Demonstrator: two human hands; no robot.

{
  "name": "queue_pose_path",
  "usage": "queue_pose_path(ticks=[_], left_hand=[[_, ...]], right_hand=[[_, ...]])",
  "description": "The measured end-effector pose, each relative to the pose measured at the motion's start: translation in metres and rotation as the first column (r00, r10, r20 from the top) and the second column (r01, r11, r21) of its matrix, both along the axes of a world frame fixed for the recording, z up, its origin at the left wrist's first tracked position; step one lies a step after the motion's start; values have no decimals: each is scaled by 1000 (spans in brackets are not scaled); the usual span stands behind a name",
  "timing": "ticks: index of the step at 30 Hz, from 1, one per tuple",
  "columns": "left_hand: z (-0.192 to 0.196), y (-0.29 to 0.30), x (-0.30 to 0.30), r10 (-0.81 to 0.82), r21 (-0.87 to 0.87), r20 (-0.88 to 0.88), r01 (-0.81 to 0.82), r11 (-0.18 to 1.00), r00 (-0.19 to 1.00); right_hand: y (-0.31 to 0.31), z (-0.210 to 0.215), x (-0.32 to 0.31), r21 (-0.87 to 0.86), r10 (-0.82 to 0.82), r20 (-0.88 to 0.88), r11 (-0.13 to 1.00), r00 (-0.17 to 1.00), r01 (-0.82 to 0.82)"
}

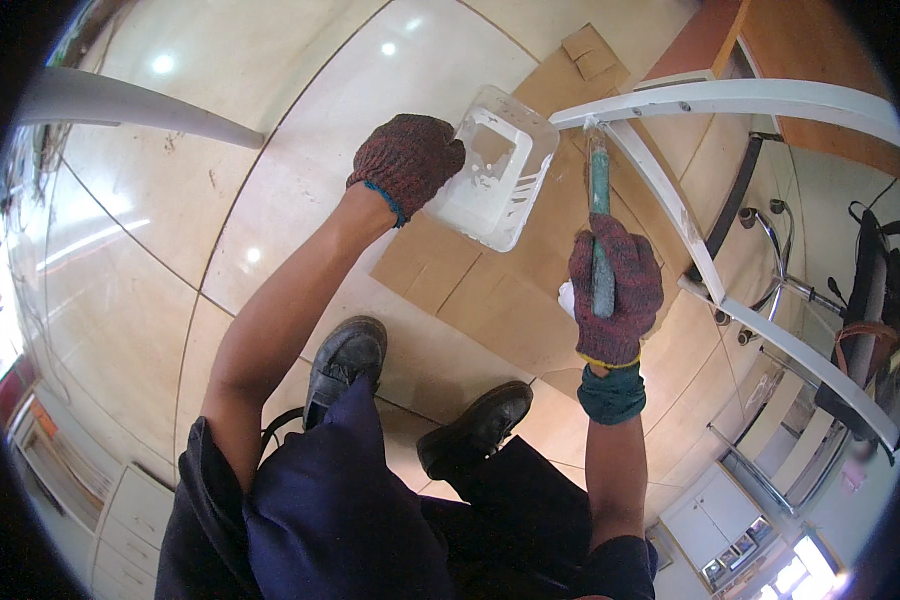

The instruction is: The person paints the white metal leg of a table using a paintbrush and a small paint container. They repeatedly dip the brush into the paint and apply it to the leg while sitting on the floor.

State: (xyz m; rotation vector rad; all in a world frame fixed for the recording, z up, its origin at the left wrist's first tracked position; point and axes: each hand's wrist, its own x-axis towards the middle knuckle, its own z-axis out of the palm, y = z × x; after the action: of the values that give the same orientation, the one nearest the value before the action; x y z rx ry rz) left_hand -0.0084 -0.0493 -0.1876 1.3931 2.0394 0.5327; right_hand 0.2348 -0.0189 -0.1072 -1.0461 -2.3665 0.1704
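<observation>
My left hand (pixel 405 162), in a dark red knitted work glove, is closed on the left rim of a translucent plastic container (pixel 485 230). White paint coats the inside of this tub and streaks its wall. My right hand (pixel 622 290), gloved the same way, grips a paintbrush (pixel 599 180) by its green handle, with the bristle end pointing away from me. White-smeared bristles meet the underside of a white metal frame (pixel 710 97), close to where two of its bars join. A small white thing (pixel 567 298) peeks out beside my right palm; its kind is unclear.
Flattened cardboard (pixel 470 290) covers part of the tiled floor (pixel 300 190) beneath the container and frame. A pale curved bar (pixel 150 105) juts in at upper left. To the right are a chrome-legged chair base (pixel 770 255) and wooden furniture (pixel 820 45). My black shoes (pixel 480 425) stand near the cardboard.
</observation>
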Motion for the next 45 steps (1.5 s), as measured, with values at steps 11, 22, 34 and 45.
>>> queue_pose_path(ticks=[11, 22, 34, 45], left_hand=[[6, -2, -2, -36, 50, 12, 35, 998, 999], [2, 2, -3, -88, -27, -44, 87, 996, 995], [7, 3, -1, -39, -43, -4, 39, 998, 999], [7, 4, 0, -29, -47, -9, 29, 998, 1000]], right_hand=[[-14, -10, 3, -72, -113, -176, 992, 978, 102], [-6, -3, 5, -20, -145, -221, 989, 964, 144], [-11, -10, -6, -139, -99, -415, 989, 904, 45], [-19, -28, 5, -371, -344, -553, 917, 759, 145]])
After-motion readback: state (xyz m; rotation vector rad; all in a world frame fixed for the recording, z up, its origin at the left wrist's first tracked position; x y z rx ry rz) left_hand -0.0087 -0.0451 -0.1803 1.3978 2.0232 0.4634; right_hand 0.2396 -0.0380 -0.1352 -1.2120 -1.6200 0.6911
